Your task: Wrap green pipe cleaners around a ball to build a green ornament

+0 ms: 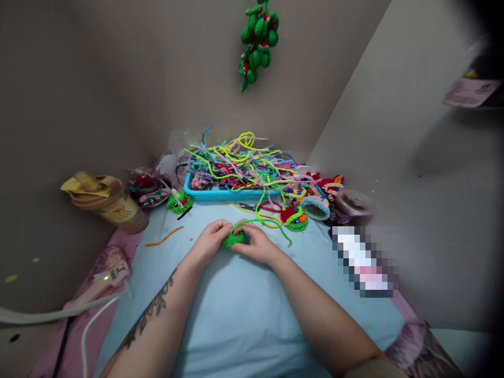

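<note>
near: bare blue cloth [236,315] | ahead: pipe-cleaner tray [205,195], finished pieces [299,215] | left: cup [114,205]

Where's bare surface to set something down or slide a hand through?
Bare blue cloth lies between the two forearms, near the camera. A second patch sits left of the left hand, around the orange pipe cleaner. Crowded: the blue tray heaped with pipe cleaners, and the finished pieces right of it.
</note>
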Available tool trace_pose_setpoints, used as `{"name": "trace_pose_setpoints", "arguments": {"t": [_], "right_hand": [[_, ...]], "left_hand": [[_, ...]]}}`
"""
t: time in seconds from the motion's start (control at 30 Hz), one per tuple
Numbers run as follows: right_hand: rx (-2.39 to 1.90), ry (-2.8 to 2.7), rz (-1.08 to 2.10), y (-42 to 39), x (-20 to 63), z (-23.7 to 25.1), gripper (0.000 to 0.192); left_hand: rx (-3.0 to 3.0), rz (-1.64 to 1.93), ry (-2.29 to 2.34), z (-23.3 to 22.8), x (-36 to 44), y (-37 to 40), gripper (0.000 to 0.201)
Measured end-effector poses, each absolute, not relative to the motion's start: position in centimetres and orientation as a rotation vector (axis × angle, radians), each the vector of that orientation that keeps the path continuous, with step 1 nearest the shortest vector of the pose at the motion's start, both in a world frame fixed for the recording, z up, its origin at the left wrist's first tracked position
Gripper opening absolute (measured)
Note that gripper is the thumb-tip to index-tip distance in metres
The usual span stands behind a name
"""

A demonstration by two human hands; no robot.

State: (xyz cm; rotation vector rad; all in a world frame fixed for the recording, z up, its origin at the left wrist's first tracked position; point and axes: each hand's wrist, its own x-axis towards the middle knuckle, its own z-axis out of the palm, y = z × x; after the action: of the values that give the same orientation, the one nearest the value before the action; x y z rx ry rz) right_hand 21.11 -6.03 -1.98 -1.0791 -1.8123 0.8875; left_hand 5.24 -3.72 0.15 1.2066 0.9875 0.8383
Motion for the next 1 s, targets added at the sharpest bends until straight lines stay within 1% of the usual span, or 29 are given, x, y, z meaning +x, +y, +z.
{"name": "trace_pose_setpoints", "arguments": {"t": [0.07,0.2,0.27,0.37,0.47,0.6,0.7,1.0], "right_hand": [[-1.061,-1.720,0.969,-5.92,21.16,-2.22,0.026],[-0.923,-1.368,1.271,-5.57,21.34,-2.45,0.023],[-0.921,-1.299,1.340,-5.43,21.48,-2.33,0.021],[-0.992,-1.387,1.327,-5.34,21.67,-2.15,0.015],[-1.048,-1.483,1.289,-5.30,21.80,-2.21,0.020],[-1.101,-1.465,1.246,-5.20,21.86,-2.36,0.021],[-1.111,-1.423,1.244,-5.24,21.82,-2.24,0.023],[-1.004,-1.505,1.188,-5.47,21.50,-2.02,0.021]], "left_hand": [[1.211,0.845,0.989,0.14,5.13,-3.66,0.031],[1.248,0.854,0.985,0.41,4.93,-3.64,0.032],[1.295,0.842,0.976,0.52,4.95,-3.73,0.032],[1.373,0.814,0.984,0.36,5.13,-3.88,0.031],[1.441,0.785,0.987,-0.01,5.24,-3.90,0.029],[1.563,0.661,0.965,-0.08,5.13,-3.84,0.030],[1.532,0.606,0.943,0.17,5.07,-3.89,0.030],[1.412,0.614,0.895,0.13,5.16,-4.09,0.029]]}}
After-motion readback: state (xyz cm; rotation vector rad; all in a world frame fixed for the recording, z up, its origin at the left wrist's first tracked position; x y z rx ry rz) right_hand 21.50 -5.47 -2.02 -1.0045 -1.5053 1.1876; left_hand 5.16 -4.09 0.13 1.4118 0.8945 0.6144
